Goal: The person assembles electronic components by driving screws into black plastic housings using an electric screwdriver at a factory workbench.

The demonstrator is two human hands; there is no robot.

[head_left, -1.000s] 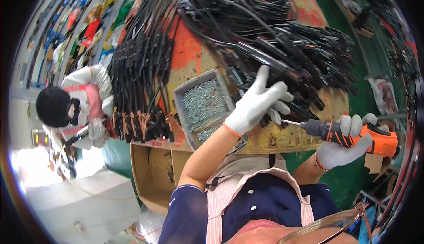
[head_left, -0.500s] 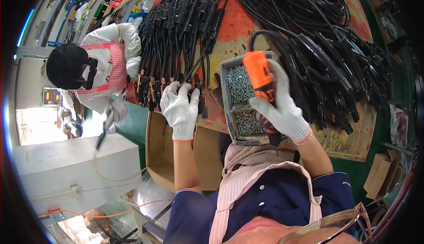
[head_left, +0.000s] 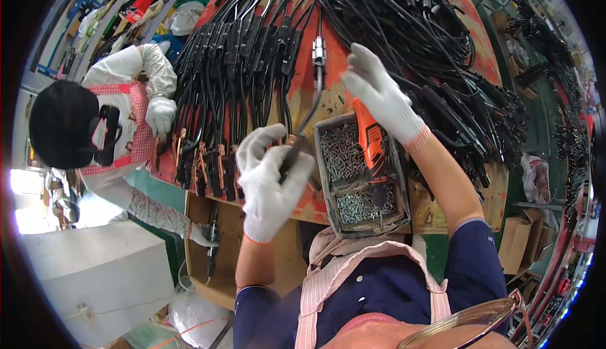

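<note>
Both my hands wear white knitted gloves. My left hand [head_left: 274, 188] is closed around the dark end piece of a black cable [head_left: 311, 109], in front of the table edge. That cable runs up to a shiny black inline block [head_left: 319, 51] on the red tabletop. My right hand [head_left: 380, 100] is open, fingers stretched toward the cable, and holds nothing. Just below it an orange and black power driver [head_left: 372, 150] lies across the screw box [head_left: 320, 172], bit pointing at me. Silvery screws [head_left: 341, 153] fill the box's two compartments.
Rows of black cables [head_left: 237, 52] lie left of my hands, with a larger heap [head_left: 454, 115] at right. A cardboard box [head_left: 233, 286] stands below the table edge. At left a co-worker in a checked apron [head_left: 139, 115] holds a slim tool [head_left: 213, 242] over it.
My right hand has let go of the driver, which now rests on the screw box. My left hand has picked up a cable end. The co-worker's tool has moved over the cardboard box.
</note>
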